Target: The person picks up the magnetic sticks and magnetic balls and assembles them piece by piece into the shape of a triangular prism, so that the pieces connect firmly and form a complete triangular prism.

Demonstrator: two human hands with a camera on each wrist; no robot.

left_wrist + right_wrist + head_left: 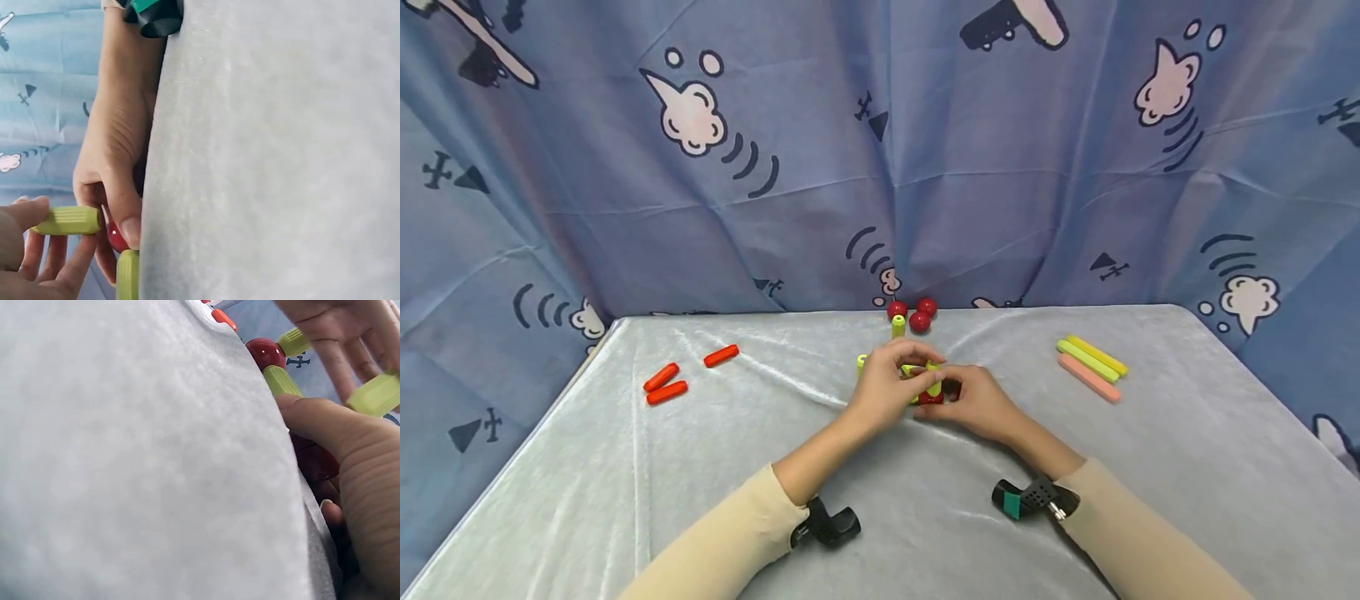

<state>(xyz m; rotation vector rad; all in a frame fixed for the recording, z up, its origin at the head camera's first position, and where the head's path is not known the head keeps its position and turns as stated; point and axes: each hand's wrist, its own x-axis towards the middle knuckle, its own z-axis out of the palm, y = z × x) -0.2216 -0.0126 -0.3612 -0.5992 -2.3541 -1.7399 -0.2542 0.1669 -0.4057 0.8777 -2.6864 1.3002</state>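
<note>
Near the middle of the table, my left hand (880,387) pinches a short yellow-green ridged rod (65,220) between thumb and fingers. My right hand (981,404) holds a glossy red ball (315,459) low on the table, partly hidden by its thumb. A second yellow-green rod (282,381) runs from beside that thumb to another red ball (265,353), which has a further yellow-green rod (294,342) on it. In the head view an upright rod (898,327) stands behind the left hand, and another rod end (861,362) shows at its left. The fingers hide the other joints.
Loose red balls (920,322) lie at the table's back edge. Short orange-red rods (667,392) are on the left. Longer yellow, green and pink rods (1089,377) lie side by side on the right. A patterned blue curtain (820,167) hangs behind the pale cloth-covered table (925,533).
</note>
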